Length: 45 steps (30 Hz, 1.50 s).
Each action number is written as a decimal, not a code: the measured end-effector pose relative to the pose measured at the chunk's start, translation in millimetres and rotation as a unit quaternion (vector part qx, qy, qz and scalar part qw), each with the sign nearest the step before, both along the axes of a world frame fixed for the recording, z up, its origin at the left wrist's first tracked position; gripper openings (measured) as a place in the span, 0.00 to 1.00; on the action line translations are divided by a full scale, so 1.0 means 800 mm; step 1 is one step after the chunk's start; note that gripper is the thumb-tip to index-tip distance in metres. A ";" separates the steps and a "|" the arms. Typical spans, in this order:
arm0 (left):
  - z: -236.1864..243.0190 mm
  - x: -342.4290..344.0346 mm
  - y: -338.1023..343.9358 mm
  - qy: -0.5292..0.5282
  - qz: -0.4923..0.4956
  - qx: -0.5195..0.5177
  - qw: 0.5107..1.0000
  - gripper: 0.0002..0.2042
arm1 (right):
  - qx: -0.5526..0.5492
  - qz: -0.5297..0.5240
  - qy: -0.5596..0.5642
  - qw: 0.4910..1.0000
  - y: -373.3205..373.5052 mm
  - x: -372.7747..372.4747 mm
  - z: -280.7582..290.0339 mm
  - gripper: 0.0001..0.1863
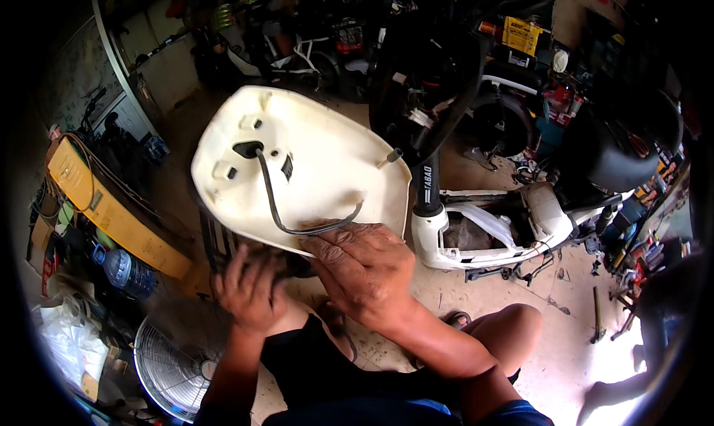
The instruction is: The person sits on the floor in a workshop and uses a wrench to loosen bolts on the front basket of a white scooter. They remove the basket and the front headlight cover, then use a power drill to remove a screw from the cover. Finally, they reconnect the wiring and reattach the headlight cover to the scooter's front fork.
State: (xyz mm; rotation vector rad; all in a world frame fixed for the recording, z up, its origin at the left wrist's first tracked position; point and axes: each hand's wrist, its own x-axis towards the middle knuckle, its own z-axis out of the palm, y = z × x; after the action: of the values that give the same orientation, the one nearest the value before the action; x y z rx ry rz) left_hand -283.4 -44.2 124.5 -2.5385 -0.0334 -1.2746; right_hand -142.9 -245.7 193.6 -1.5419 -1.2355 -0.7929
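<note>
A cream-white plastic scooter panel (327, 151), shaped like a shallow shell, is held up in front of me with its hollow inner side showing. From a dark hole in it a black cable (268, 188) loops down toward the panel's near edge. My right hand (368, 270) is closed on that edge, and the cable's lower part runs along its fingers. Below the panel's left part, my left hand (249, 288) is slightly blurred, fingers apart and holding nothing. A gap separates it from the panel.
To the right stands a partly stripped white scooter frame (476, 255) with a black steering column (427, 177). A fan (175, 363), a blue water bottle (128, 270) and a long yellow panel (111, 210) are on the left. Other scooters (309, 58) crowd the back.
</note>
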 end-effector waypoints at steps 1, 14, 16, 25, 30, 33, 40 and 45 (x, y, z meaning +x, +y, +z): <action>0.007 0.004 0.022 0.006 -0.001 -0.003 1.000 0.14 | 0.014 0.005 0.000 1.000 -0.003 -0.005 0.010 0.18; 0.060 0.120 0.191 -0.091 -0.067 -0.070 0.991 0.20 | -0.022 0.039 0.065 0.997 -0.060 -0.073 -0.002 0.17; 0.047 0.134 0.192 -0.111 -0.074 -0.085 0.987 0.20 | -0.056 0.024 0.083 0.995 -0.076 -0.080 -0.017 0.17; -0.020 0.057 0.085 -0.155 -0.197 -0.571 0.782 0.23 | -0.101 -0.028 0.147 0.983 -0.111 -0.100 -0.066 0.14; -0.047 -0.013 -0.015 -0.090 -0.236 -0.821 0.511 0.31 | -0.085 -0.038 0.189 0.978 -0.110 -0.110 -0.086 0.11; -0.024 0.015 -0.011 -0.115 -0.262 -0.850 0.442 0.36 | -0.083 -0.053 0.195 0.976 -0.115 -0.115 -0.092 0.12; 0.042 0.117 0.028 -0.103 -0.242 -0.815 0.516 0.43 | -0.102 -0.081 0.098 0.987 -0.150 -0.122 -0.123 0.19; 0.039 0.217 0.129 -0.104 -0.166 -0.824 0.532 0.46 | -0.128 -0.075 0.099 0.984 -0.164 -0.127 -0.135 0.21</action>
State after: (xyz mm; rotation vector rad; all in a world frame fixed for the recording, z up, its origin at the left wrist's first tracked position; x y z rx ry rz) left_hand -110.1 59.3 155.5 -3.7844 -1.6554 -2.3622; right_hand -244.2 -377.2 85.8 -1.8921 -1.1161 -0.5722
